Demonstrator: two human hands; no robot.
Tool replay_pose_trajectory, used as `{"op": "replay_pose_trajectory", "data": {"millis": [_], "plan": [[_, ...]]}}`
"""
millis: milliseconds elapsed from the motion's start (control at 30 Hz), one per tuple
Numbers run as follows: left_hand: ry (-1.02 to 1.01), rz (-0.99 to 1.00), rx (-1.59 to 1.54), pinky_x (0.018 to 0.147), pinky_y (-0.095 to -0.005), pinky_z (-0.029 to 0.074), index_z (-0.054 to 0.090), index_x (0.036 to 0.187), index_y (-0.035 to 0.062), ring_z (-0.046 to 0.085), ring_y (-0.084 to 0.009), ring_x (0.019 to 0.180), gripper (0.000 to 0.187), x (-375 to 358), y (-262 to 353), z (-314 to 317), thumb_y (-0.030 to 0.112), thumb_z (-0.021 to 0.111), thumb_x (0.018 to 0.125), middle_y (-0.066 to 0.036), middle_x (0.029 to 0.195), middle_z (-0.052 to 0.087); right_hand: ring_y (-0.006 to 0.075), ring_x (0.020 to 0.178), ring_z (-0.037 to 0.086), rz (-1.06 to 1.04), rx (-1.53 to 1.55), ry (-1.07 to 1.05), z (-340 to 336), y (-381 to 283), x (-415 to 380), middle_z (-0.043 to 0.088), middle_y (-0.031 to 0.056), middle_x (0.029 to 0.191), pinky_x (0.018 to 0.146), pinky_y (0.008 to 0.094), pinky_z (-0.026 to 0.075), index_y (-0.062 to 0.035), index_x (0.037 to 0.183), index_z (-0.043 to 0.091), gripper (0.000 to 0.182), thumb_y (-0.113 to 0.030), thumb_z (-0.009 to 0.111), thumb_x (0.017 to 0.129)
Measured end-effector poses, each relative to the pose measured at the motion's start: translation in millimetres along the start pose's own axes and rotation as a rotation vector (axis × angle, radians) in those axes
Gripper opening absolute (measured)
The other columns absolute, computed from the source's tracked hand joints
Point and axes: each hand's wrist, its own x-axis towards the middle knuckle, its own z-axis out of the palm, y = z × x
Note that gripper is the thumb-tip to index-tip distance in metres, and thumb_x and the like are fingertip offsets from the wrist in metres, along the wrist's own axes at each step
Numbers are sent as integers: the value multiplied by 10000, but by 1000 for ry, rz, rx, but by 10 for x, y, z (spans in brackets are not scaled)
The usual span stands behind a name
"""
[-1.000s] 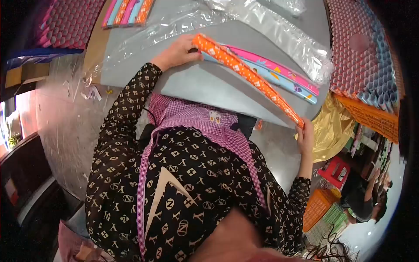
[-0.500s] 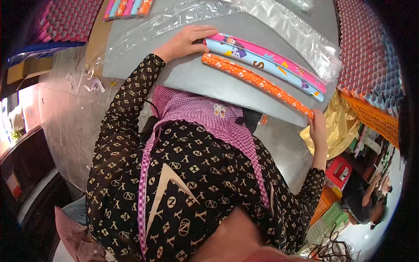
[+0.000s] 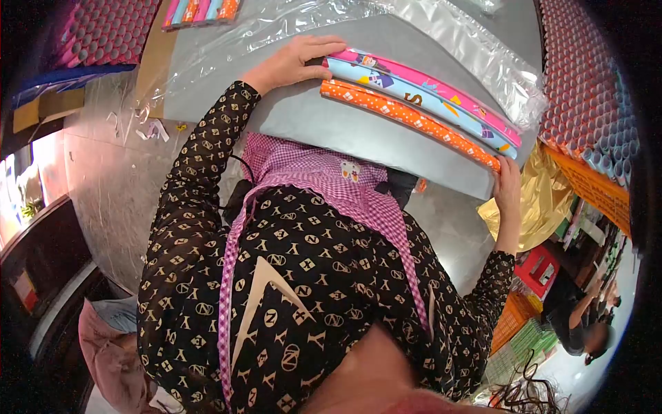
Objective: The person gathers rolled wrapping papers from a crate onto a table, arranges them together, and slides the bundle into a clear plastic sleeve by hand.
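Note:
Three wrapping paper rolls lie side by side on the grey table: a pink roll, a light blue roll with printed figures, and an orange roll with white dots. At their left ends is my left hand, fingers stretched out and thumb apart, touching the pink and blue ends. My right hand has its fingers closed at the right end of the orange roll; its thumb is partly hidden. The orange roll lies against the blue one.
Clear plastic sleeves lie beyond the rolls. A packed set of rolls is at the far left. Stacked rolls stand at the right above an orange crate, near gold foil. Another person is at the right.
The orange roll has moved up against the blue roll, narrowing the gap. My right hand has shifted up with its end. My left hand stays at the left ends.

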Motion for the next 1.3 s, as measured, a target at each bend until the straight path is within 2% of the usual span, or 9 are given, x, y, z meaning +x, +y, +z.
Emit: {"op": "replay_pose_trajectory", "data": {"millis": [67,300,367,467,567,667,1000,1067,1300], "plan": [[-9,12,-7,1088,-394,361,503,1407,125,476,-272,1299,589,3,-28,11,201,686,853,-74,1451,492,378,1143,517,-33,-33,28,27,12,10,538,177,1248,964,444,427,-42,1272,517,402,-46,603,879],[-41,7,14,1086,-399,359,494,1409,99,473,-286,1302,542,2,14,-23,197,635,895,-86,1456,484,381,1117,537,17,56,20,-27,-104,101,563,186,1211,952,442,434,-33,1249,517,397,-41,620,866],[-58,36,32,1096,-401,344,480,1417,87,462,-290,1309,486,0,-47,-16,216,556,955,-88,1468,468,388,1096,543,113,110,4,-7,-70,94,570,189,1185,936,445,436,-24,1207,523,375,-27,632,849],[-80,48,24,1103,-403,336,470,1422,81,452,-298,1315,452,6,-60,-43,235,482,998,-94,1476,455,391,1086,543,23,79,72,36,-27,77,572,189,1163,922,448,437,-18,1184,524,366,-13,637,836],[-79,64,50,1105,-404,336,463,1425,77,442,-308,1321,449,-9,-94,-27,255,449,1013,-100,1483,445,389,1084,543,44,66,39,38,-9,80,572,185,1161,924,449,436,-19,1185,524,363,-14,633,839],[-41,80,36,1061,-402,391,493,1407,89,502,-342,1236,450,-5,-143,12,193,510,969,-140,1430,496,387,1092,540,57,56,29,32,-19,77,568,183,1172,938,447,433,-18,1185,534,350,-21,626,847],[-28,87,54,1062,-407,387,494,1404,91,505,-337,1235,443,-12,-80,-9,216,496,979,-148,1425,496,364,1113,542,10,-13,93,47,-36,78,566,176,1204,967,441,420,-29,1227,548,382,-50,641,858],[-98,42,55,1108,-405,336,454,1419,55,444,-323,1316,443,-8,-65,-22,216,441,1006,-127,1478,442,360,1110,545,53,28,106,53,-28,81,575,174,1195,967,441,419,-36,1228,543,392,-49,649,850],[-102,19,84,1117,-420,325,429,1436,53,427,-333,1329,475,-44,-1,-15,220,464,993,-143,1491,421,365,1099,548,18,-29,137,103,10,68,581,184,1180,955,448,424,-34,1203,548,366,-65,653,853]]}}
